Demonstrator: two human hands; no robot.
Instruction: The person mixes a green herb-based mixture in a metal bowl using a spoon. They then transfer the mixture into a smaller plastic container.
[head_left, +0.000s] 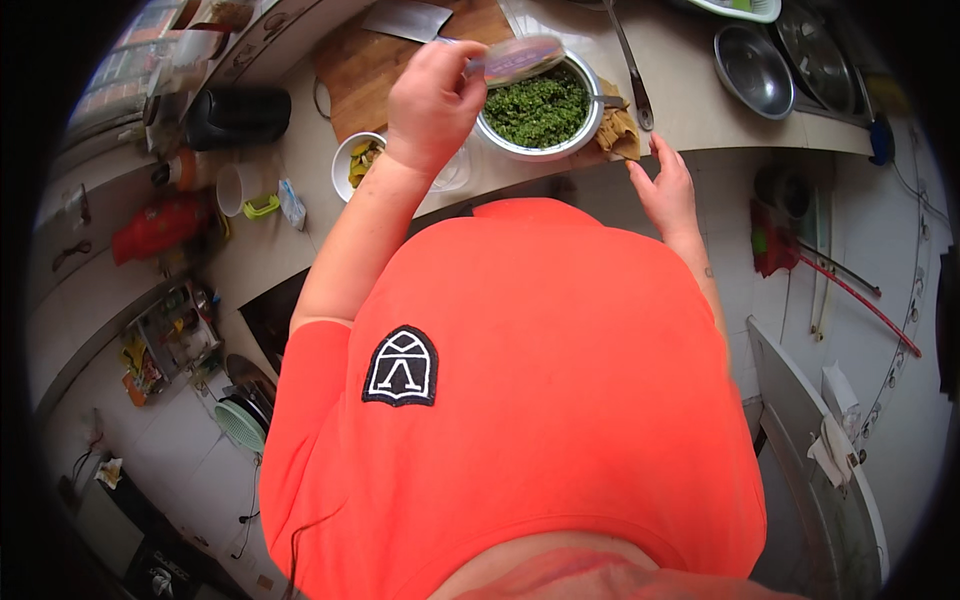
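Note:
A blurred, clear container (525, 61) with a printed label is gripped in my left hand (437, 105), tilted over a pot. The steel pot (551, 155) holds finely chopped greens (536, 112), and a metal utensil handle (609, 100) sticks out over its right rim. Fingers apart and with nothing in them, my right hand (667, 187) is at the counter's front edge. Its thumb is close to a crumpled brown cloth (621, 131); whether they touch I cannot tell. A white bowl (340, 166) with yellow-green pieces of food stands left of the pot, partly behind my left forearm.
A cleaver (409, 19) lies on the wooden cutting board (367, 86). Right of the pot is a long-handled metal utensil (634, 71), with a steel bowl (754, 71) further right. On the left stand a black container (238, 118) and a white cup (238, 187).

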